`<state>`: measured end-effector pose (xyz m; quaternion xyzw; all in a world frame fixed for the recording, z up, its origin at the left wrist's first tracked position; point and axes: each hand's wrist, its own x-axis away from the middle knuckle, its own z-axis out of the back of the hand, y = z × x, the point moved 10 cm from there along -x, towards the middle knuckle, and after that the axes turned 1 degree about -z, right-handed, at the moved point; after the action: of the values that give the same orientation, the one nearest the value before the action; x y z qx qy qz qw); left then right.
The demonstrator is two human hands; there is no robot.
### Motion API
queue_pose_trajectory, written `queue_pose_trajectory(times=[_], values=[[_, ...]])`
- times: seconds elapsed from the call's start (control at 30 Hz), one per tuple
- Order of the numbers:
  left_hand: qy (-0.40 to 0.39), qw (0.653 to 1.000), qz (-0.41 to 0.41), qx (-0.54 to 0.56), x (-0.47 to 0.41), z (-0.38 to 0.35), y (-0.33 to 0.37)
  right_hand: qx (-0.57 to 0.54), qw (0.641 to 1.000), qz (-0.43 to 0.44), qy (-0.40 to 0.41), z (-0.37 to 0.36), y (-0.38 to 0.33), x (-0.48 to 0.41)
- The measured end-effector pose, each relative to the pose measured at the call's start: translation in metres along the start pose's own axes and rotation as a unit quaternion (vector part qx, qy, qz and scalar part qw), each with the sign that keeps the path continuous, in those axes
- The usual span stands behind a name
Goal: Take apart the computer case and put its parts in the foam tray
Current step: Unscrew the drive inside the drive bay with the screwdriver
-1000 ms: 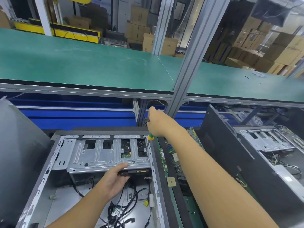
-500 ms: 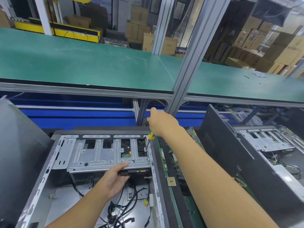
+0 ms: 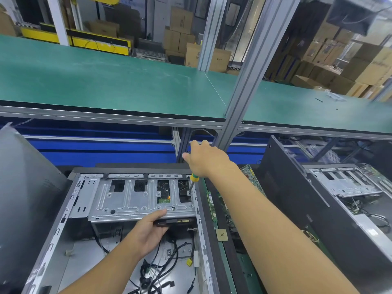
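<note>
The open computer case (image 3: 63,219) lies on its side before me, loose black cables (image 3: 157,270) on its floor. A silver drive cage (image 3: 131,200) spans its far end. My right hand (image 3: 205,160) grips a screwdriver (image 3: 192,183) with a yellow and green handle, tip down on a screw at the cage's right end. My left hand (image 3: 148,234) reaches under the cage's near edge, thumb on the rim, and holds the black drive (image 3: 180,221) that sticks out beneath it. No foam tray is in view.
Green circuit boards (image 3: 214,209) and a loose processor chip (image 3: 221,234) lie right of the case. Another black case (image 3: 318,209) stands at the right, a grey panel (image 3: 23,198) at the left. A green shelf (image 3: 106,81) on aluminium posts runs overhead.
Almost nothing has moved. My right hand stays on the screwdriver at the same screw, shifting only slightly, and my left hand keeps its hold under the cage.
</note>
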<state>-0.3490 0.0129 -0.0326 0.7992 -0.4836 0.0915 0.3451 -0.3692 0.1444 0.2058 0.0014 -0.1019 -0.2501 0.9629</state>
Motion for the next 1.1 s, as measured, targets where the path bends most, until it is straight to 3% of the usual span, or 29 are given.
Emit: queue_pose_trajectory(times=[0.13,0.23,0.43,0.53,0.73,0.87,1.0,1.1], values=[[-0.001,1.0,0.0,0.002,0.0,0.0,0.0,0.071,0.997,0.014,0.041,0.006,-0.002,-0.003],[-0.003,1.0,0.004,0.002,0.0,0.001,0.0,0.03,0.999,0.016,0.029,0.006,-0.002,-0.002],[-0.005,1.0,0.005,-0.001,0.0,0.001,-0.001,-0.098,0.991,0.056,-0.072,0.004,-0.005,0.004],[-0.004,1.0,0.007,-0.005,0.0,0.0,-0.001,-0.074,0.993,0.051,-0.078,0.001,-0.005,0.007],[-0.001,1.0,0.008,-0.003,0.0,0.002,-0.001,0.067,0.998,-0.011,0.007,0.004,0.0,0.001],[0.003,1.0,0.009,-0.004,-0.001,0.003,-0.001,0.023,1.0,-0.005,0.02,0.004,-0.003,0.001],[0.007,1.0,0.009,0.004,-0.003,0.004,-0.002,-0.072,0.996,0.042,-0.037,0.003,-0.011,0.005],[0.011,1.0,0.008,0.005,-0.003,0.006,-0.002,-0.082,0.994,0.037,-0.064,0.0,-0.008,0.005]])
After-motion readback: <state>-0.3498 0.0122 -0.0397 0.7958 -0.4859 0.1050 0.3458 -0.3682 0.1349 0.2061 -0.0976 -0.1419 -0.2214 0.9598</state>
